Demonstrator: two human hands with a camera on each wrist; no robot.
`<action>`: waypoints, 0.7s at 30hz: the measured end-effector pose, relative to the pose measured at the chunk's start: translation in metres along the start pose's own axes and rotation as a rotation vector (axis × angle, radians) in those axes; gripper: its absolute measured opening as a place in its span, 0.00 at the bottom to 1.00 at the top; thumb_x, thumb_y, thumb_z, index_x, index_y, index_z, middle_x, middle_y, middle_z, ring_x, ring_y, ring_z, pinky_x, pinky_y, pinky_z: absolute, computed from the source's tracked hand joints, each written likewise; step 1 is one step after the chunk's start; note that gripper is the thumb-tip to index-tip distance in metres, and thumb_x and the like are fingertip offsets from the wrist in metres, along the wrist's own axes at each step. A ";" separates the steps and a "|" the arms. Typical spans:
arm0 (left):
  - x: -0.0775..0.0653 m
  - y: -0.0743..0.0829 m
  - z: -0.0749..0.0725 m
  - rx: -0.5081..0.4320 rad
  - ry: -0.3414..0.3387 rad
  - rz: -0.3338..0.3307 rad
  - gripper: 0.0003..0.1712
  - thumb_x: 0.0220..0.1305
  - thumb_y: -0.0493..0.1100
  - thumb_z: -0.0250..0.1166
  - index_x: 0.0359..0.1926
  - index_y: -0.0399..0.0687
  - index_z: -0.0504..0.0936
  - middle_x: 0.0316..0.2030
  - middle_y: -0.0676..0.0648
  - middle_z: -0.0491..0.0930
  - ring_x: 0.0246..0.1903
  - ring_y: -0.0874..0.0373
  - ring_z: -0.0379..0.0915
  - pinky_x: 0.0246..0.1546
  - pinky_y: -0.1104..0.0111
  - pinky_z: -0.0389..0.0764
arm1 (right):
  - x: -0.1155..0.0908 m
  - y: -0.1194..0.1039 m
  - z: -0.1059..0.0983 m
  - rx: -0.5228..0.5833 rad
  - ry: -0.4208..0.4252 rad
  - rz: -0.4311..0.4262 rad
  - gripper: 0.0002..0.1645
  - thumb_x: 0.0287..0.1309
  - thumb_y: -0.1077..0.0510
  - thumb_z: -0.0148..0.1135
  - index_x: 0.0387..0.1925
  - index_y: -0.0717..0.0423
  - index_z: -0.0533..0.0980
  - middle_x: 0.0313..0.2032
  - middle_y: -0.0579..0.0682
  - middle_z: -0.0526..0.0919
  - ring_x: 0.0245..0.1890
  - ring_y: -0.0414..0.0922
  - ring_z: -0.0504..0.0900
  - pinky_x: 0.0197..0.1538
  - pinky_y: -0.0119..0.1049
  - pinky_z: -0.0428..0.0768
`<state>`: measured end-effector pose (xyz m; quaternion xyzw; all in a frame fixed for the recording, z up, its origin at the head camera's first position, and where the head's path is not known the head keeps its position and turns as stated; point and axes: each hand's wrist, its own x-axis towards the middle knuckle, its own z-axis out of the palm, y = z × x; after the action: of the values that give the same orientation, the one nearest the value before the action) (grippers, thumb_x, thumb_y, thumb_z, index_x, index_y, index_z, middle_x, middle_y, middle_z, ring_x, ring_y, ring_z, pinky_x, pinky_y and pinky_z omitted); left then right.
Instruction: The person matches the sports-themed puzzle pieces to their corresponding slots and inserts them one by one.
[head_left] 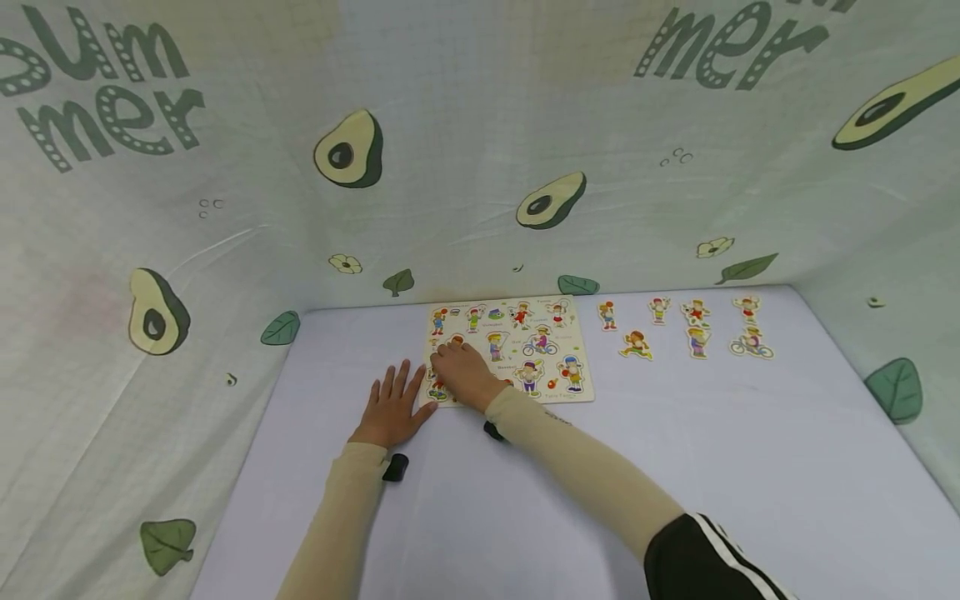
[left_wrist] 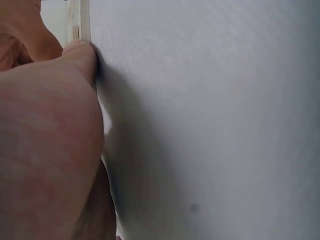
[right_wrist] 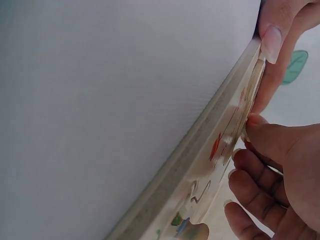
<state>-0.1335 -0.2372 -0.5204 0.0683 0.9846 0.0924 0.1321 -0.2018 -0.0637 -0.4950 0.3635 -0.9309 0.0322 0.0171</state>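
A flat puzzle board (head_left: pixel 511 396) printed with cartoon children playing sports lies near the table's back edge. My right hand (head_left: pixel 467 375) is over its left part, fingers bent downward. In the right wrist view the thumb and a fingertip of the right hand (right_wrist: pixel 280 160) pinch a thin puzzle piece (right_wrist: pixel 256 82) at the board's surface; its picture is mostly hidden. My left hand (head_left: pixel 388 410) rests flat just left of the board with fingers spread. Its thumb (left_wrist: pixel 80 57) touches the board's edge near the front left corner.
Loose puzzle pieces lie right of the board, among them a running figure (head_left: pixel 636 345), a cyclist (head_left: pixel 752 343) and a figure with a ball (head_left: pixel 607 316). A white cloth covers the table (head_left: pixel 675 450). An avocado-print curtain (head_left: pixel 450 100) hangs behind and at the sides.
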 end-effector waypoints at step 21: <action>-0.002 0.001 -0.001 -0.010 -0.002 -0.008 0.46 0.80 0.64 0.52 0.86 0.48 0.48 0.85 0.35 0.39 0.83 0.31 0.32 0.80 0.37 0.40 | -0.029 0.017 -0.008 0.053 0.038 0.055 0.16 0.73 0.50 0.68 0.56 0.51 0.83 0.54 0.48 0.86 0.54 0.47 0.84 0.59 0.44 0.82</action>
<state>-0.1320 -0.2367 -0.5184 0.0635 0.9842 0.0970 0.1336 -0.1916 -0.0310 -0.4898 0.3373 -0.9389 0.0643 0.0241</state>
